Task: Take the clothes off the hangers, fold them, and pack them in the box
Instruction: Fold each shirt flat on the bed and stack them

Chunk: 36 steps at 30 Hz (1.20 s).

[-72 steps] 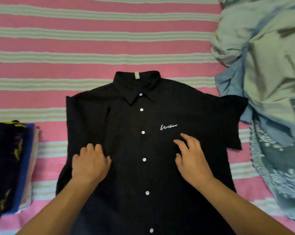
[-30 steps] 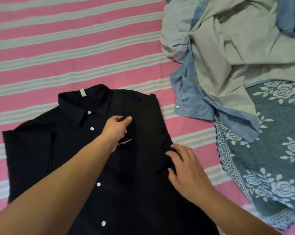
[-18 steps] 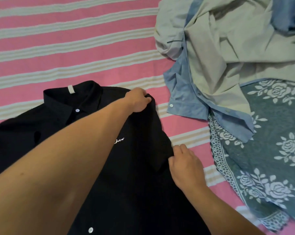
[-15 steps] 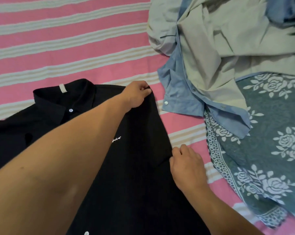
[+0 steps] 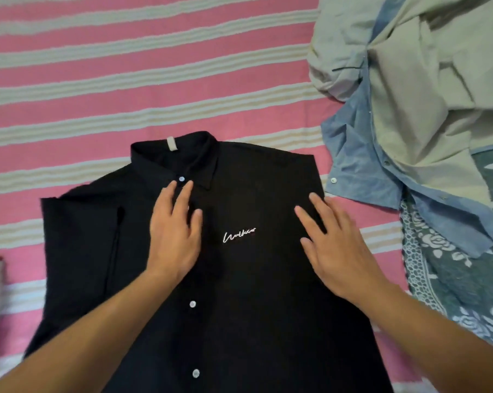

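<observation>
Clearly soft and light, the shirt (image 5: 239, 279) lies buttoned and face-up on the bed (image 5: 126, 80). Left hand (image 5: 174, 239) and right hand (image 5: 338, 251) press flat on it, fingers straight, gripping nothing. It will likely slump; best pinched at shoulder seams or hem corners.

The black shirt (image 5: 254, 293) is a matt woven cloth, smooth where it lies flat, with small glossy white buttons (image 5: 192, 304) that look like plastic and a stitched white script logo (image 5: 239, 235) on the chest. A pale cloth tag (image 5: 171, 143) sits inside the collar. Under it, the bed cover (image 5: 154, 80) is a coarser, ribbed-looking cloth in pink and cream stripes. To the right lie a crumpled pale green cloth (image 5: 426, 95), soft and matt, a light blue shirt (image 5: 361, 171) with a faintly washed finish, and a teal floral cloth (image 5: 460, 279) with a printed, slightly textured face.
</observation>
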Tool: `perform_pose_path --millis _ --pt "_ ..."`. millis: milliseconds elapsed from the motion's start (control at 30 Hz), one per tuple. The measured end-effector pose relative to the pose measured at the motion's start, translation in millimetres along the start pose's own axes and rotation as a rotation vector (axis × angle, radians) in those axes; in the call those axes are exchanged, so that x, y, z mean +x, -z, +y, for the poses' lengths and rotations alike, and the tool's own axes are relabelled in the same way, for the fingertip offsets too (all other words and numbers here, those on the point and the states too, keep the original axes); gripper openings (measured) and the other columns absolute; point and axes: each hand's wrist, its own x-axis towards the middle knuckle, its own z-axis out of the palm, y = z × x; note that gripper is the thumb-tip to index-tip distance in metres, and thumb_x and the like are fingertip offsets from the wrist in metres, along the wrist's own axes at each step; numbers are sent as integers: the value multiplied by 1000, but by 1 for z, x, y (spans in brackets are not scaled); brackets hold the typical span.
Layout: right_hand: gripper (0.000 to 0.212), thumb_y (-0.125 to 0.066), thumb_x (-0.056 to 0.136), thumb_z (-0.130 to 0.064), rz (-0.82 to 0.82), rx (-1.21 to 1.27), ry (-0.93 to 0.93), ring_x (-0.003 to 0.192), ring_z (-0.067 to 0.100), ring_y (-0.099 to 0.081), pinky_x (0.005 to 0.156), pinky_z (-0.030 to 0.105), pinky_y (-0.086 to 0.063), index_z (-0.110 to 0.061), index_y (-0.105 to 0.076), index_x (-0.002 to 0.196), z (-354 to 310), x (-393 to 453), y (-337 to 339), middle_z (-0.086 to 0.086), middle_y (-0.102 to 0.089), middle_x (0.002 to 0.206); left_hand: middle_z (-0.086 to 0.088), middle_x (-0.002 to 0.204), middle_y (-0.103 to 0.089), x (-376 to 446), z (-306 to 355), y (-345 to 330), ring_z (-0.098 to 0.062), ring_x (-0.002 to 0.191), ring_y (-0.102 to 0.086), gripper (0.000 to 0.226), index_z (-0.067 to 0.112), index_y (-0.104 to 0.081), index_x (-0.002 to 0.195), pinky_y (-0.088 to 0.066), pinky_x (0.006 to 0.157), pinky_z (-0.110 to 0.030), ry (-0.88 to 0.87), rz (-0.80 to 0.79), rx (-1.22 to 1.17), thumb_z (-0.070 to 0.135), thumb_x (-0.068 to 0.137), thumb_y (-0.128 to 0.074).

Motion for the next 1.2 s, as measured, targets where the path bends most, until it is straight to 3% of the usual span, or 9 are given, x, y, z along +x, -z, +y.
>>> perform_pose_path --millis 67,167,267,400,533,700,833,967,1200 --pt "55 -26 103 -46 -69 -139 12 148 35 -25 117 54 -27 -29 -31 155 4 23 -8 6 -32 161 -20 161 -30 3 -63 36 -37 149 -26 54 12 -40 154 -21 124 -49 128 91 113 18 103 -54" --pt "42 -40 98 -31 89 -88 -27 127 36 -45 111 57 -33 -14 -69 123 -8 58 -2 11 -57 135 -29 155 -35 26 -143 83 -48 142 -31 53 5 -39 152 -26 120 -56 227 125 257 10 101 -51" --pt "51 -58 87 -3 162 -54 43 135 41 -38 112 56 -35 -7 -56 137 -36 116 9 17 -46 146 -29 154 -37 68 -197 100 -51 139 -34 57 5 -33 154 -31 113 -64 70 -42 469 9 99 -48" --pt "64 -54 100 -33 -111 -217 -56 138 42 -35 115 51 -30 -8 -28 153 -36 197 11 21 -40 151 -17 143 -51 106 -218 95 -39 135 -44 46 18 -42 147 -25 116 -52 60 -278 629 36 105 -41" --pt "29 -47 103 -36 -165 -224 -117 106 42 -54 83 46 -43 -8 -49 112 -33 194 15 22 -60 114 -19 104 -64 90 -221 97 -43 101 -55 23 10 -55 104 -38 89 -52 -10 -153 690 29 105 -42" --pt "27 -42 105 -25 10 -307 -39 94 45 -61 80 49 -45 -2 -55 105 -35 220 32 29 -65 102 -21 96 -66 126 -215 112 -43 93 -60 15 9 -60 98 -38 84 -50 19 17 677 17 102 -47" --pt "32 -46 103 -26 229 -306 -75 102 49 -57 87 52 -44 4 -53 113 -40 278 55 35 -60 110 -34 123 -54 181 -212 128 -50 116 -49 31 4 -58 123 -35 100 -57 120 158 669 25 103 -47" --pt "63 -40 101 -44 200 -240 -121 137 50 -32 117 58 -24 -4 -31 149 -73 268 36 31 -33 151 -19 168 -6 167 -186 116 -43 153 -8 61 28 -17 160 -10 120 -62 322 98 420 50 105 -33" --pt "66 -46 100 -44 -52 -184 -70 152 40 -9 122 57 -15 -22 -25 158 -110 53 -18 16 -14 166 -21 166 -13 -100 -182 90 -45 149 -17 69 32 -14 162 -22 118 -62 562 -142 221 49 102 -43"
